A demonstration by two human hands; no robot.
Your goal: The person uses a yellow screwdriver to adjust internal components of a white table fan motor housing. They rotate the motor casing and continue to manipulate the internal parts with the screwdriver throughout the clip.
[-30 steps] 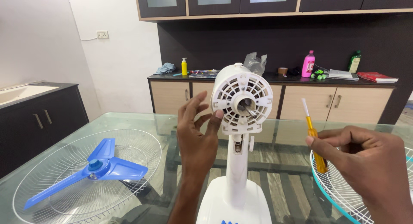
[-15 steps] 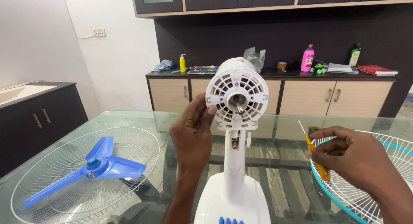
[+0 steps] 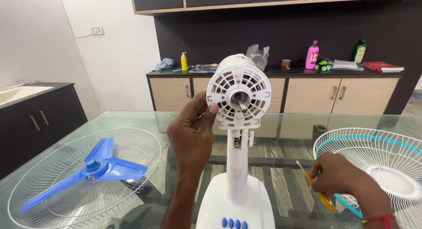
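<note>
While my left hand (image 3: 190,134) steadies the fan motor housing (image 3: 238,93), its thumb and fingertips are pressed against the left rim of that round white casing, fingers close together and curled around the edge. The housing sits on top of a white stand (image 3: 237,161) that rises straight up from the fan base (image 3: 235,206), so the long axis of the whole body runs vertically, near the front edge of the glass table (image 3: 281,123) right before me. The vented face of the housing points toward me, and the short metal shaft (image 3: 242,107) at its centre sticks out my way, tipped slightly downward. A row of blue buttons (image 3: 234,223) shows on the base.

My right hand (image 3: 340,178) is low on the right, well apart from the fan, its fingers closed around a yellow-handled screwdriver (image 3: 317,194). The tool lies on a slant, its thin tip up and to the left, its handle down and to the right.

On my left, a wire guard (image 3: 83,176) lies flat on the glass with the blue fan blade (image 3: 94,167) resting in it. On my right lies a second wire guard (image 3: 378,167) with a teal rim, just beside my right hand.
</note>
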